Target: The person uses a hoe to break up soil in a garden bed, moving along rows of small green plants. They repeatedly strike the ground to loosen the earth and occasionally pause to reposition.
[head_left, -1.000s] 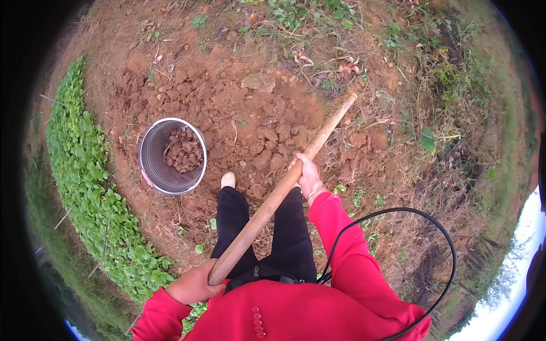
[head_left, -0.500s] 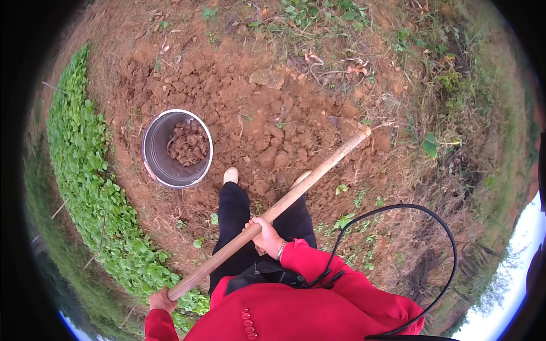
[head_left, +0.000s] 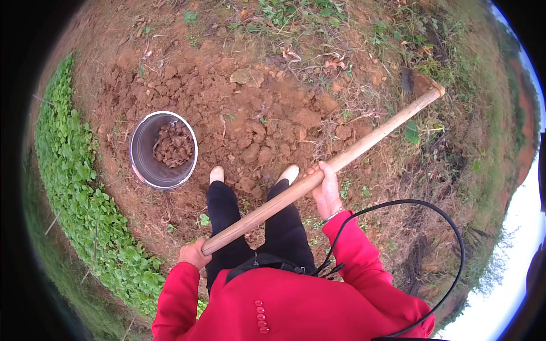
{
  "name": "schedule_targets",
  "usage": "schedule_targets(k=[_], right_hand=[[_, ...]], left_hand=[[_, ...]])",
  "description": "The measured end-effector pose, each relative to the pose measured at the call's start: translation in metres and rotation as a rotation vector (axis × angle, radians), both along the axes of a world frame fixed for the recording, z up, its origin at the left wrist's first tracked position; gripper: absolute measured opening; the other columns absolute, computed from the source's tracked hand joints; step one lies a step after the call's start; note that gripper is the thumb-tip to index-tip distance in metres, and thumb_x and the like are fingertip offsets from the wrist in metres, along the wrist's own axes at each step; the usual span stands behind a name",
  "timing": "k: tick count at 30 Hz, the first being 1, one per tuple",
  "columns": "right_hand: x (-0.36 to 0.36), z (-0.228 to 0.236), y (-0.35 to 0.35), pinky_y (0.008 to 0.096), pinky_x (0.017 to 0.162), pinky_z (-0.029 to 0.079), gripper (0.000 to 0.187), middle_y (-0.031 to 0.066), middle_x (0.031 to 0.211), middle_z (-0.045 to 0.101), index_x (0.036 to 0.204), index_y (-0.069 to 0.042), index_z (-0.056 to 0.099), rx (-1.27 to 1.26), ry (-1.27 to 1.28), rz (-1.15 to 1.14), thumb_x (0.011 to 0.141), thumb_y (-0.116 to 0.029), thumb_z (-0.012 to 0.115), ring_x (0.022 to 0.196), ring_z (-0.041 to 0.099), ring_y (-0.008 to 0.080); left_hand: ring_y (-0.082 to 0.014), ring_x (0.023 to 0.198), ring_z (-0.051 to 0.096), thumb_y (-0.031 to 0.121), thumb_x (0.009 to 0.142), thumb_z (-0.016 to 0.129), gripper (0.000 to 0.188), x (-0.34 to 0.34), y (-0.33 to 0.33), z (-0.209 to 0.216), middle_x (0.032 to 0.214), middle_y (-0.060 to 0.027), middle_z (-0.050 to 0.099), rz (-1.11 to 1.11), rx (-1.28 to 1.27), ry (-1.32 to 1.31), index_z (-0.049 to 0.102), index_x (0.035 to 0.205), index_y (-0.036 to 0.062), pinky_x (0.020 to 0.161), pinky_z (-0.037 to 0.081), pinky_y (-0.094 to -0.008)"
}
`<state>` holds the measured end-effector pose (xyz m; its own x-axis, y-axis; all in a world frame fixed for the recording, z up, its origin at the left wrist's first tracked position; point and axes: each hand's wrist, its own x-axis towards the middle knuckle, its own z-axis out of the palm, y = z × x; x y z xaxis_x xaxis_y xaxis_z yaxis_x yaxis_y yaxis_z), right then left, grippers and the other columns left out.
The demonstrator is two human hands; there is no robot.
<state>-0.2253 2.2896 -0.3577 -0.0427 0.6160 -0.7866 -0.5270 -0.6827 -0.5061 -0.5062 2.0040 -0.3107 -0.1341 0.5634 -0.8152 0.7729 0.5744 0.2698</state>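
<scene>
A hoe (head_left: 273,206) with a long wooden handle slants across my body, its dark, soil-marked blade at the upper right over the grassy edge. At the handle's lower end my left hand (head_left: 195,253) is closed around the wood. My right hand (head_left: 326,192) grips the handle near its middle, with the thumb along the top. To the left of my feet stands a bucket (head_left: 138,152), upright and open at the top. Brown clods (head_left: 173,145) lie in its bottom; what they are exactly I cannot make out.
Loose reddish soil (head_left: 250,122) spreads ahead of my pale shoes (head_left: 290,173). A bed of leafy green plants (head_left: 74,170) runs along the left. Grass and dry weeds (head_left: 438,131) cover the right side. A black cable (head_left: 438,213) loops beside my right arm.
The hoe has swung up and to the right, lifting its head into plain sight. My right hand has slid farther up the handle, and my left hand has moved rightward and up.
</scene>
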Motion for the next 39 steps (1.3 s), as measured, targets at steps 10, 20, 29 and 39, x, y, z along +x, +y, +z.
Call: schedule_targets(k=[10,20,29,39], right_hand=[[-0.094,-0.095,-0.155,0.0389,0.06,0.045,0.013,0.0058,0.066,0.049,0.079,-0.009,0.047,-0.587,0.207,0.083,0.08,-0.017,0.057,0.06,0.051,0.0214],[-0.072,-0.093,-0.171,0.04,0.063,0.045,0.017,0.0064,0.07,0.051,0.08,-0.008,0.049,-0.645,0.132,-0.01,0.074,-0.016,0.062,0.064,0.053,0.0236],[0.011,0.012,0.019,0.0348,0.061,0.045,0.017,0.0034,0.07,0.047,0.08,-0.009,0.046,0.048,-0.134,-0.179,0.076,-0.015,0.061,0.063,0.049,0.0182],[0.007,0.009,0.104,0.0316,0.053,0.043,0.014,0.0024,0.065,0.045,0.079,-0.007,0.044,0.287,-0.228,-0.148,0.081,-0.014,0.056,0.054,0.046,0.015]], left_hand=[[-0.0337,0.067,0.061,0.027,0.06,0.064,0.031,-0.053,-0.052,0.159,0.07,-0.0151,0.062,0.022,-0.384,0.053,0.057,0.084,0.0092,0.064,0.049,-0.0413],[-0.032,0.065,0.061,0.032,0.06,0.065,0.034,-0.051,-0.13,0.093,0.068,-0.0117,0.062,0.022,-0.262,0.057,0.059,0.087,0.0143,0.061,0.05,-0.0395],[-0.0326,0.074,0.061,0.025,0.064,0.064,0.033,0.015,0.033,-0.063,0.078,-0.013,0.062,-0.027,0.135,-0.151,0.055,0.094,0.0142,0.068,0.049,-0.0418],[-0.0328,0.073,0.06,0.024,0.067,0.061,0.026,0.046,0.152,-0.046,0.074,-0.0142,0.062,0.046,0.323,-0.241,0.055,0.089,0.0112,0.066,0.048,-0.0409]])
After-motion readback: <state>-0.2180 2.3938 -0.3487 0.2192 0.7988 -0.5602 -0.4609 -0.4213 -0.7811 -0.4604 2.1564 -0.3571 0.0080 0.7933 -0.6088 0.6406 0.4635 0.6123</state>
